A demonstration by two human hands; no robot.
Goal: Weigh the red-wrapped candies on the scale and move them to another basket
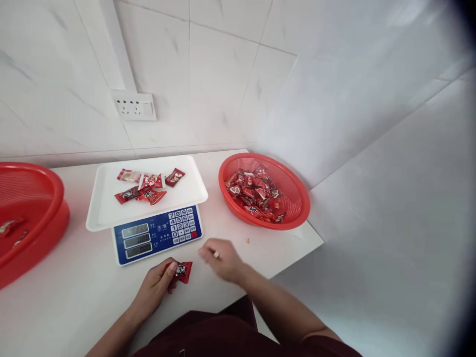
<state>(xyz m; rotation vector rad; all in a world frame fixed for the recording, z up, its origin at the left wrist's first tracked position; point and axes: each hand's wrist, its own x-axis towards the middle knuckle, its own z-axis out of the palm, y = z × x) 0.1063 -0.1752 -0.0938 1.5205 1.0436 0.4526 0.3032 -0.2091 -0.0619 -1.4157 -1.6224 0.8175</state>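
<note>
My left hand [156, 286] pinches a small red wrapped candy [183, 271] just above the white table, in front of the scale. My right hand [220, 259] hovers beside it to the right, fingers curled and blurred, a ring on one finger; nothing shows in it. A blue electronic scale [158, 234] with a keypad carries a white tray [111, 210] holding several red wrapped candies [147, 186]. At the right a red mesh basket [293, 198] holds many more candies.
A second, larger red basket [33, 218] sits at the left edge with a couple of candies inside. White tiled walls and a wall socket [134, 106] stand behind. The table's right edge drops off past the mesh basket. A small crumb [247, 241] lies near it.
</note>
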